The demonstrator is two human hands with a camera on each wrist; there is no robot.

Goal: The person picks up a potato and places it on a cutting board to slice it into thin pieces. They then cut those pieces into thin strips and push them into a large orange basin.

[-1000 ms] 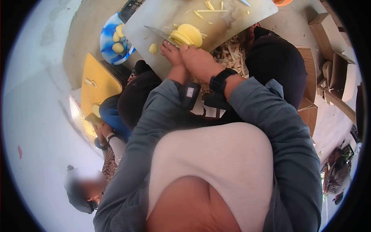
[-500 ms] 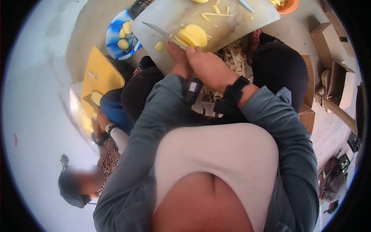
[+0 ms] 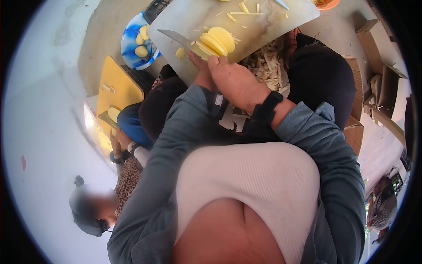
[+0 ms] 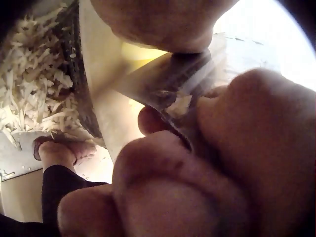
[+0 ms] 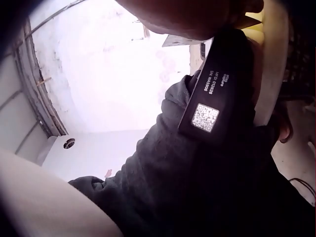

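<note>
A knife lies slantwise over the pale cutting board, its tip toward the upper left. My right hand is curled round its hidden handle, beside a fanned stack of yellow slices. In the left wrist view, the fingers and thumb of my left hand pinch the blade from both sides, and a pale scrap clings to the metal. My right hand is close above it. The right wrist view shows my right hand only in part.
Thin yellow sticks and a blue-handled item are on the board. Peelings lie below its edge. Left are a blue-white basin of peeled pieces and a person beside a yellow board; cardboard boxes stand right.
The head view has shifted slightly. Both hands remain at the knife beside the slices, with only a small change in the blade's angle.
</note>
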